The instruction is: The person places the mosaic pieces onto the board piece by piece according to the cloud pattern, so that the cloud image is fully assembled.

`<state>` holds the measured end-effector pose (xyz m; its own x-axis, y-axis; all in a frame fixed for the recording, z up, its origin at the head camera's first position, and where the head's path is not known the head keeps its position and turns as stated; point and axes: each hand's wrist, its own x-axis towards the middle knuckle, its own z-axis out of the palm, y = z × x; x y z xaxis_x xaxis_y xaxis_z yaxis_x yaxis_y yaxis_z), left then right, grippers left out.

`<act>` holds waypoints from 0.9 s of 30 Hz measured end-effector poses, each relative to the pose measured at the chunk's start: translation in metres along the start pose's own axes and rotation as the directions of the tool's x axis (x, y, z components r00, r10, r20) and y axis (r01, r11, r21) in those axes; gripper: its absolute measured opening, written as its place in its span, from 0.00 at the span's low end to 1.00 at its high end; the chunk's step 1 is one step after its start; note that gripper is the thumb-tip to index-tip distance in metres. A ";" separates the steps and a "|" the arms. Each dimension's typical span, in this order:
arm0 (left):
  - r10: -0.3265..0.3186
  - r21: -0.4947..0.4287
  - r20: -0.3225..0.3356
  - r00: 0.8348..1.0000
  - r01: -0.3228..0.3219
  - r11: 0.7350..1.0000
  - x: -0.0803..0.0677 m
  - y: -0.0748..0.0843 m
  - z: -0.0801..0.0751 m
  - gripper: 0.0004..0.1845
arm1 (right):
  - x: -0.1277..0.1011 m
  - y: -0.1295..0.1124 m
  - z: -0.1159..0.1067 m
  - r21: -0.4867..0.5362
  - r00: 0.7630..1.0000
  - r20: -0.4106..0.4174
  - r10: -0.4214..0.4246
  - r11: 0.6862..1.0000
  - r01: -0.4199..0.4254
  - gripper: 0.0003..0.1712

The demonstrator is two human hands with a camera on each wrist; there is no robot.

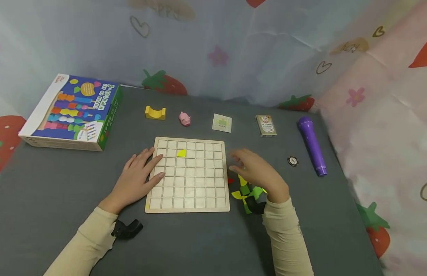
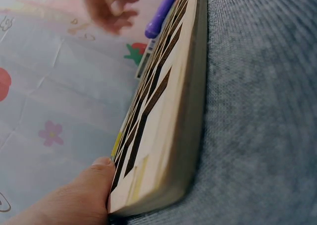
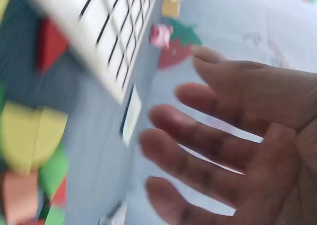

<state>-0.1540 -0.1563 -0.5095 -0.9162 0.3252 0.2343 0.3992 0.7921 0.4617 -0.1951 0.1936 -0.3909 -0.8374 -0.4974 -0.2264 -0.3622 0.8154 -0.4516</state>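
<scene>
A grey worktop (image 1: 206, 245) fills the scene, backed by a strawberry-print cloth (image 1: 268, 50). At ten o'clock lies a toy box (image 1: 73, 111). At the centre sits a wooden grid board (image 1: 187, 175), holding one yellow tile (image 1: 181, 153) in its second row, toward twelve o'clock. The left hand (image 1: 136, 177) rests flat on the board's nine-o'clock edge, fingers straight and released, pressing the frame; the left wrist view shows the thumb (image 2: 84, 193) against the board's rim (image 2: 173, 136). The right hand (image 1: 257, 171) hovers just off the board's three-o'clock edge, fingers spread and relaxed, grasping nothing; the right wrist view shows its fingers (image 3: 198, 155) apart. Below it, at four o'clock, lies a heap of tiles (image 1: 247, 193), green, yellow and red. A purple microphone (image 1: 312, 145) lies at two o'clock. Along twelve o'clock stand a card pack (image 1: 266, 125), a paper card (image 1: 222, 123), a yellow block (image 1: 155, 112) and a pink pig (image 1: 185, 118). A dark chip (image 1: 293, 161) sits at three o'clock.
</scene>
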 end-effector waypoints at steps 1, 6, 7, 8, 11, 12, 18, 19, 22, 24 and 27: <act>0.000 0.003 -0.002 1.000 0.000 1.000 0.000 -0.002 -0.004 0.32 | -0.005 0.004 -0.002 0.015 1.000 0.008 0.004 1.000 -0.005 0.22; -0.020 0.013 -0.013 1.000 0.021 1.000 -0.002 -0.007 -0.018 0.32 | -0.016 0.019 -0.010 0.027 0.997 0.035 0.070 0.997 -0.071 0.11; -0.026 0.011 -0.012 1.000 0.026 1.000 -0.003 -0.007 -0.021 0.32 | -0.017 0.021 -0.011 0.017 0.995 0.040 0.089 0.996 -0.090 0.09; -0.031 0.011 -0.013 0.999 0.031 0.999 -0.003 -0.007 -0.022 0.32 | -0.017 0.024 -0.010 0.012 0.993 0.045 0.113 0.993 -0.114 0.07; -0.032 0.006 -0.009 0.999 0.032 0.999 -0.005 -0.007 -0.023 0.32 | -0.019 0.031 -0.005 0.018 0.986 0.077 0.145 0.989 -0.147 0.05; -0.029 0.005 -0.008 1.000 0.030 1.000 -0.005 -0.007 -0.022 0.32 | -0.019 0.034 -0.002 0.017 0.987 0.082 0.136 0.990 -0.138 0.06; -0.010 -0.005 -0.006 1.000 0.010 1.000 -0.004 -0.003 -0.014 0.32 | -0.021 0.046 0.009 0.004 0.991 0.032 0.130 0.992 -0.130 0.11; -0.007 -0.007 -0.004 1.000 0.007 1.000 -0.003 -0.002 -0.012 0.32 | -0.022 0.047 0.009 -0.003 0.990 0.023 0.139 0.990 -0.139 0.11; -0.004 -0.011 0.006 1.000 0.004 1.000 -0.002 0.000 -0.008 0.32 | -0.026 0.051 0.011 -0.021 0.987 0.018 0.157 0.987 -0.156 0.07; -0.003 -0.007 0.011 1.000 0.003 1.000 -0.001 0.001 -0.005 0.32 | -0.028 0.054 0.013 -0.037 0.986 0.019 0.164 0.986 -0.163 0.06; -0.005 -0.004 0.013 1.000 0.005 1.000 0.000 0.002 -0.003 0.32 | -0.031 0.057 0.014 -0.047 0.986 0.014 0.167 0.985 -0.166 0.06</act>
<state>-0.1532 -0.1560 -0.5059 -0.9184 0.3280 0.2213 0.3950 0.7918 0.4658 -0.1845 0.2514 -0.4220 -0.8805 -0.3581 -0.3105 -0.2365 0.8997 -0.3669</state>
